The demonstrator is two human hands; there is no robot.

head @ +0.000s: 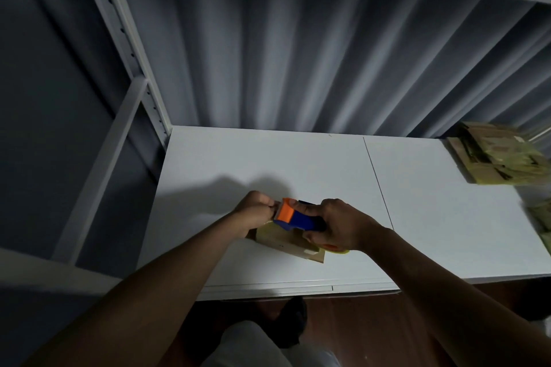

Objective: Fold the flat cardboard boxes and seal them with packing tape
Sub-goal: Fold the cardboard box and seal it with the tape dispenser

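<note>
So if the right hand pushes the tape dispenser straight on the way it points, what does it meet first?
Probably the left hand: the tape dispenser in the right hand points leftward at its fingers, which pinch at the orange front end. Depth is unclear.

- Small brown cardboard box (287,243) is lying flat on the white surface (268,164), partly hidden.
- Blue-and-orange tape dispenser (293,216) is sitting directly above it, orange end pointing left.
- Stack of flat cardboard boxes (496,155) is resting at the surface's far right.
</note>
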